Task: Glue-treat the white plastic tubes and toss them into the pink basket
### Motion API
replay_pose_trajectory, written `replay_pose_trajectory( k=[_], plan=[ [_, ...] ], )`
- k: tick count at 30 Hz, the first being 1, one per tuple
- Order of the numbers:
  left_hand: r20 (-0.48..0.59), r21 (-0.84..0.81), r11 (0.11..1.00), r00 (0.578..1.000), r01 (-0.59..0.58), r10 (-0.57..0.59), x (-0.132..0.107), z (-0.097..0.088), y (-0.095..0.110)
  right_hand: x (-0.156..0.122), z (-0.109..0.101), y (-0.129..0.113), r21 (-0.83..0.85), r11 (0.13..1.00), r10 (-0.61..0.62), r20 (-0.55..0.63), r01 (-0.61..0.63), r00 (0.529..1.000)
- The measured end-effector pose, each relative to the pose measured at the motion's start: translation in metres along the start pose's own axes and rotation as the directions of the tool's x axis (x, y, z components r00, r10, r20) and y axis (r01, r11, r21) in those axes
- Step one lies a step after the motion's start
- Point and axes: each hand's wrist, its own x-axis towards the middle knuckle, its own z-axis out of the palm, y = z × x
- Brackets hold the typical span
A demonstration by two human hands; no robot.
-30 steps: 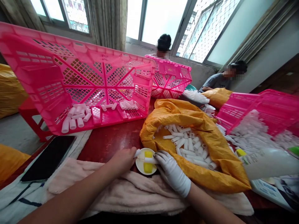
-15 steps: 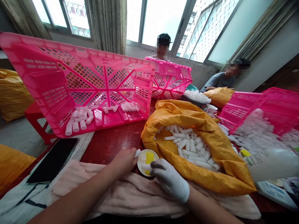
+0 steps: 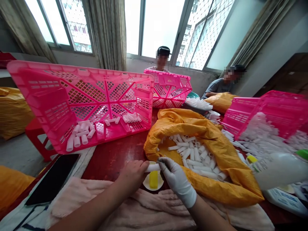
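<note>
My bare left hand (image 3: 134, 175) is closed on one end of a white plastic tube (image 3: 153, 167). At its other end, my right hand (image 3: 174, 178), in a white glove with dark-stained fingertips, pinches the tube. Whether this is one tube or two end to end, I cannot tell. Just below lies a small round white dish (image 3: 145, 184) with a yellow sponge (image 3: 153, 180) in it. To the right of my hands an orange woven sack (image 3: 154, 141) gapes wide, holding a heap of loose white tubes (image 3: 197, 154).
A pink crate (image 3: 108, 106) on its side holds several tubes. A phone (image 3: 53, 178) and pink towel (image 3: 79, 199) lie near me. At right are a large bottle (image 3: 279, 170), pink baskets (image 3: 284, 112) and heaped white pieces. Two people (image 3: 162, 59) sit beyond.
Both hands have come together above the dish. The white piece in my gloved hand has lifted off the sponge and now lines up with the one in my left hand. The view has tilted up slightly.
</note>
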Motion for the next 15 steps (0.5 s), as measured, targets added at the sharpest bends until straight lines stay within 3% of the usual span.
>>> replay_pose_trajectory(
  k=[5,9,13,15],
  plan=[
    [0.147,0.051,0.999,0.989,-0.012,0.005,0.003,-0.012,0.014,0.005,0.009,0.000,-0.146,0.989,-0.006,-0.031,0.002,0.999],
    [0.317,-0.214,0.975,0.948,0.053,0.019,-0.004,-0.027,0.020,-0.010,0.011,-0.001,-0.182,0.968,-0.173,0.027,0.175,0.985],
    [0.471,-0.467,0.880,0.867,0.091,0.161,-0.012,-0.039,0.025,-0.034,-0.007,0.003,-0.409,0.875,-0.259,0.053,0.258,0.964],
    [0.438,-0.442,0.897,0.878,0.022,0.194,-0.013,-0.044,0.014,-0.037,-0.025,0.009,-0.555,0.801,-0.279,-0.011,0.226,0.960]
  ],
)
